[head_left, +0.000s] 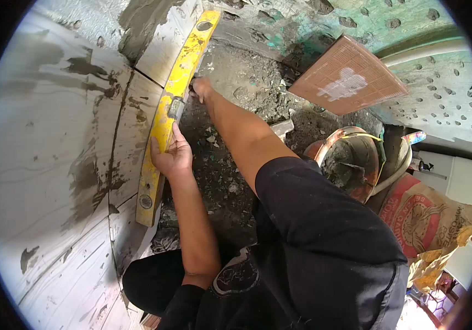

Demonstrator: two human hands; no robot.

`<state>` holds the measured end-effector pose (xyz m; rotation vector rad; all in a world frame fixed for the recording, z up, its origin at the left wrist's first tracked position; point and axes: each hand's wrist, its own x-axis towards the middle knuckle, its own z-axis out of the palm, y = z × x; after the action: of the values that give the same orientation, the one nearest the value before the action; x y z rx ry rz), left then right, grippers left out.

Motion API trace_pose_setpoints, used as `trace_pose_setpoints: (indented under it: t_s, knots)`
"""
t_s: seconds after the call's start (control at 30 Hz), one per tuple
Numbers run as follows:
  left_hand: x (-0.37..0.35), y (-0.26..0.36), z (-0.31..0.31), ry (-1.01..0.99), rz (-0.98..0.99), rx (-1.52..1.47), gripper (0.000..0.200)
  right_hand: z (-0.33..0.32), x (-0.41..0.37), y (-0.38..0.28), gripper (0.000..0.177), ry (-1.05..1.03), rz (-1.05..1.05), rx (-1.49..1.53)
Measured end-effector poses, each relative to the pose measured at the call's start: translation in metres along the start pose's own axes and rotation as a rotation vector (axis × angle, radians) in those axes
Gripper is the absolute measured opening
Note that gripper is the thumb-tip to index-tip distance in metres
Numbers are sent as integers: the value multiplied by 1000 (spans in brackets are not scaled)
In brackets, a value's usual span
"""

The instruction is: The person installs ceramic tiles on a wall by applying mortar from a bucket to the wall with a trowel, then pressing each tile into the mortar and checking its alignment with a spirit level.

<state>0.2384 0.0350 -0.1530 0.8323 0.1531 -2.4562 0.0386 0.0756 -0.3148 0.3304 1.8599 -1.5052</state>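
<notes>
A long yellow spirit level [176,91], smeared with mortar, lies along the top edge of the white tiles [54,137] at the left. My left hand [173,157] grips its lower half, just below the middle vial. Farther up, my right hand [202,89] is closed beside the level's right side, around something dark. The level and my own fingers partly hide that thing, so its kind cannot be made out. Dark, rough mortar and rubble [214,148] lie below both hands.
A brown-backed tile [351,77] with a whitish patch leans at the upper right. Beneath it stands a mortar-caked bucket [324,144]. A torn paper cement bag [423,217] lies at the right. The pitted green wall [346,19] runs along the back.
</notes>
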Motion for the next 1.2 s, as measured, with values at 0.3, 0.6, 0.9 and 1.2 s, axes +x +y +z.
trace_pose_setpoints:
  t_s: [0.3,0.6,0.9,1.2]
  knots:
    - [-3,1,4,59,-27,-57,37,20,1,11,10,135,109,801]
    - [-2,1,2,91,12,-61,38,13,18,11,14,32,145,689]
    - [-2,2,-2,14,-26,-44,37,9,9,7,14,27,114,716]
    - [-2,3,-3,-2,-77,-114,38,7,3,-3,16,48,110,810]
